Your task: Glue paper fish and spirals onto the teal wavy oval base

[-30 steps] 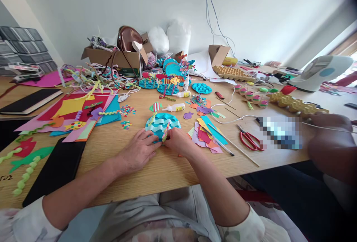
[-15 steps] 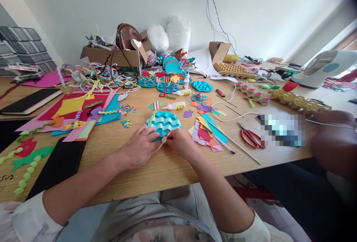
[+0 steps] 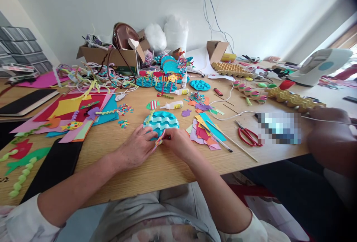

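My left hand and my right hand meet at the near edge of a round blue wavy craft disc with pale wave strips. Between their closed fingertips is a small pink and orange paper piece, seen nearly edge-on; its shape is hard to make out. A striped paper fish stands at the disc's far left edge on a pale green twisted stem. Just behind lies a white glue bottle on its side. Fingers partly hide the disc's front.
Right of my hands lie paper scraps, a pen, a wooden stick and red-handled pliers. Coloured sheets and paper fish spread leftward. Finished-looking blue discs stand farther back. Another person's arm rests at the right.
The small paper piece has turned and now shows more pink and orange between my fingers. Both hands stay at the disc's near edge. The whole view has shifted slightly.
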Demonstrator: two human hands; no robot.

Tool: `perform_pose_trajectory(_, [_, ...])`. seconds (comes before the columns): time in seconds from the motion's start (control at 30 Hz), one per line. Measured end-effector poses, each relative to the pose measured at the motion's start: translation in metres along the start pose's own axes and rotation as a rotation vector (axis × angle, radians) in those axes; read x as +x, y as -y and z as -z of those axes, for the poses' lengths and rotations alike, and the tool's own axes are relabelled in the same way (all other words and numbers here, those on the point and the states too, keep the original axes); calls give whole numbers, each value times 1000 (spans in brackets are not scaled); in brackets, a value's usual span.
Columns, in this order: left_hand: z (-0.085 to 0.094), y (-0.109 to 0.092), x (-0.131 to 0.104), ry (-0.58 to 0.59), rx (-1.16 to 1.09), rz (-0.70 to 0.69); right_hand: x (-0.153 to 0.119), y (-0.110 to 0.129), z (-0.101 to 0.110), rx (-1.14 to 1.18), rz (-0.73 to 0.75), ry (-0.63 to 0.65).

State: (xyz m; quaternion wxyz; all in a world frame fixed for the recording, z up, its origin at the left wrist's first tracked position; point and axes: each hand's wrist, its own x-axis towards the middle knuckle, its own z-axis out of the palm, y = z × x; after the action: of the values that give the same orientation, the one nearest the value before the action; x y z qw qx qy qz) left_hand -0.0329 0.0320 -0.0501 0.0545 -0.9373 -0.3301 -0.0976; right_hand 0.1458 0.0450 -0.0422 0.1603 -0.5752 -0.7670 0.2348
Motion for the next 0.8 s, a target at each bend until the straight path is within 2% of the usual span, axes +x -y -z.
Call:
perform_pose_trajectory(0.23, [-1,1,-3,17,-9,18,5,2,0,-213,-66,39])
perform_pose_trajectory(0.47, [-3,8,-13,-22,-58,-12,6,3,0,-248,-70,58])
perform_pose_trajectory(0.8, [-7,2,-6,-26,-25,3,5,9,2,-268,-85,73])
